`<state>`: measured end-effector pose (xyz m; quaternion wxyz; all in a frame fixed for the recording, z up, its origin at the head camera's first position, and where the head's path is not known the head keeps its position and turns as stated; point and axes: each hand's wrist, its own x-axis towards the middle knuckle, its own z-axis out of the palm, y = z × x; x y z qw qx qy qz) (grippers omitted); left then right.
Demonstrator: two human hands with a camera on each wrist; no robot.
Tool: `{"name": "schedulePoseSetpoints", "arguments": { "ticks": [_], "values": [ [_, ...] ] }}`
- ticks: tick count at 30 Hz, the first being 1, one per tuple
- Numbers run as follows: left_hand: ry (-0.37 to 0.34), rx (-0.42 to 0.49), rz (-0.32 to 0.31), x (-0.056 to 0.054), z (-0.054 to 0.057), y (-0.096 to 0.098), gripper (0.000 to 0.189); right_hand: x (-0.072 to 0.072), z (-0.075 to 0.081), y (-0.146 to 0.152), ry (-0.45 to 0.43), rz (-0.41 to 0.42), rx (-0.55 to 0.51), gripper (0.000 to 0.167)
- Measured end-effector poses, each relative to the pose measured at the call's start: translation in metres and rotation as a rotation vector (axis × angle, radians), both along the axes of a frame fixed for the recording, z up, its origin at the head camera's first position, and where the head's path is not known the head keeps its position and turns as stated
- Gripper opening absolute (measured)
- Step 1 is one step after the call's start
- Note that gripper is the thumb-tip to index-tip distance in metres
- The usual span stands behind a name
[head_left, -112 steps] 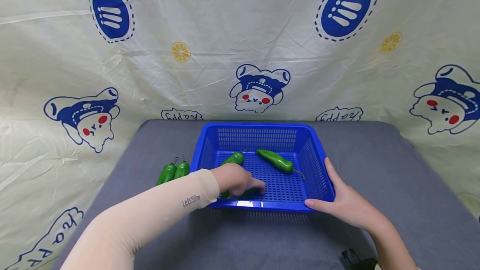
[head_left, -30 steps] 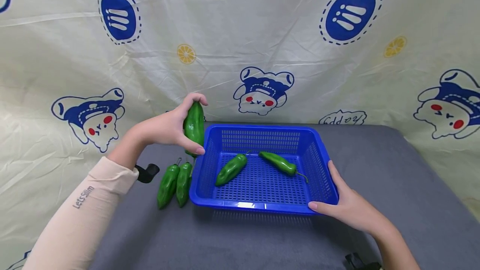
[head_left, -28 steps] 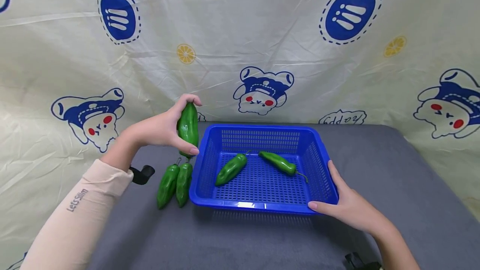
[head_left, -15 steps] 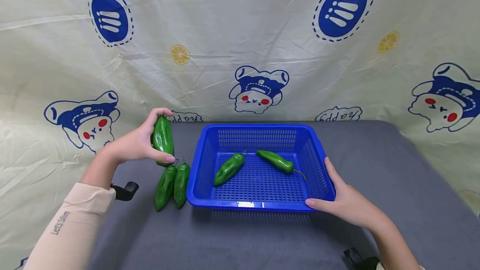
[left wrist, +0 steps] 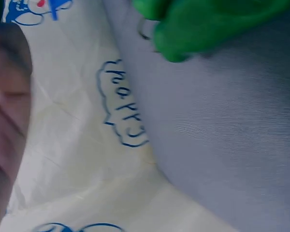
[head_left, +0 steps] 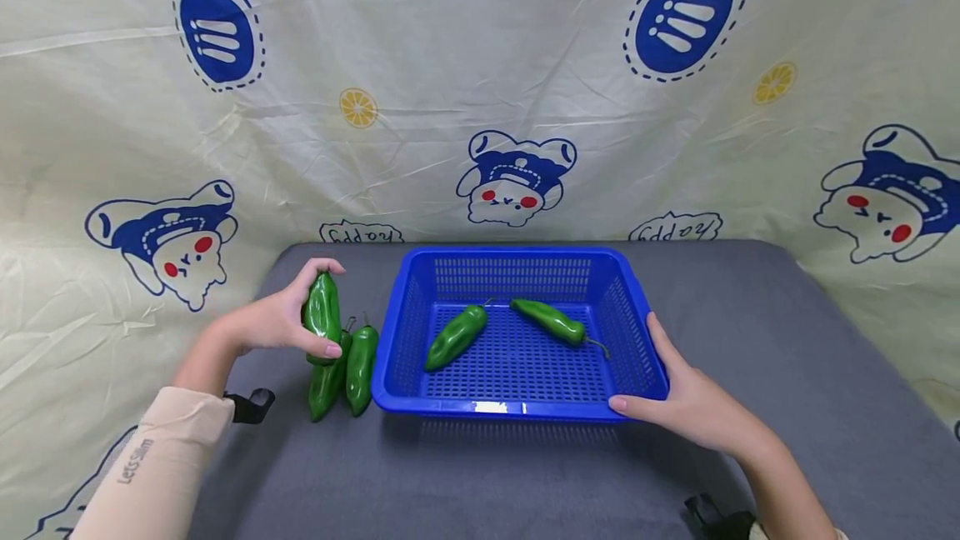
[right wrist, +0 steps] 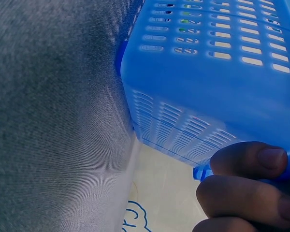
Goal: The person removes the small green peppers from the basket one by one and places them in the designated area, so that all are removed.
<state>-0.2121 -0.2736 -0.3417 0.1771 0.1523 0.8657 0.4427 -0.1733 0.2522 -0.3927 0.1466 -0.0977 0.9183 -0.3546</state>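
Left hand (head_left: 288, 317) half-curled round a glossy, long green pepper (head_left: 322, 307) near two other peppers (head_left: 362, 369), left of the perforated blue plastic basket (head_left: 510, 409); right hand (head_left: 693, 407) gripped its rim. Looked like set-down; next called for loosening.

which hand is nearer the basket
Right: the right hand grips the basket at its near right corner; the left hand is off to its left, holding a pepper.

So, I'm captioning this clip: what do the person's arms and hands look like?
The left hand and right hand wear no gloves. A cream sleeve with dark "LetsSlim" lettering ends near the left wrist, where a black fitting juts out. The right forearm shows bare, another black fitting beside it.
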Motion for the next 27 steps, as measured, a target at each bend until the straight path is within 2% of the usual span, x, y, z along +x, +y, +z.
{"name": "schedulePoseSetpoints", "arguments": {
  "ticks": [4,7,12,16,20,24,27],
  "values": [
    [-0.058,-0.023,-0.020,0.003,-0.023,-0.006,0.100,-0.001,0.001,-0.001,0.005,0.001,0.005,0.122],
    [-0.093,-0.011,-0.059,0.004,-0.039,-0.005,0.099,-0.001,0.000,-0.001,0.005,0.001,0.007,0.122],
    [-0.130,-0.020,-0.120,0.003,-0.054,0.006,0.096,-0.001,-0.001,0.000,0.011,0.003,-0.008,0.122],
    [-0.071,-0.094,-0.128,0.004,-0.054,0.018,0.098,-0.001,0.000,0.001,0.019,0.007,-0.022,0.121],
    [-0.023,-0.198,-0.107,0.006,-0.051,0.029,0.101,0.000,0.001,0.000,0.013,0.004,-0.018,0.121],
    [-0.020,-0.338,-0.058,0.013,-0.048,0.042,0.110,0.000,0.001,-0.001,0.008,0.001,-0.009,0.121],
    [-0.041,-0.483,-0.034,0.020,-0.045,0.054,0.122,0.000,0.001,0.000,0.005,0.001,-0.008,0.121]
  ]
}}
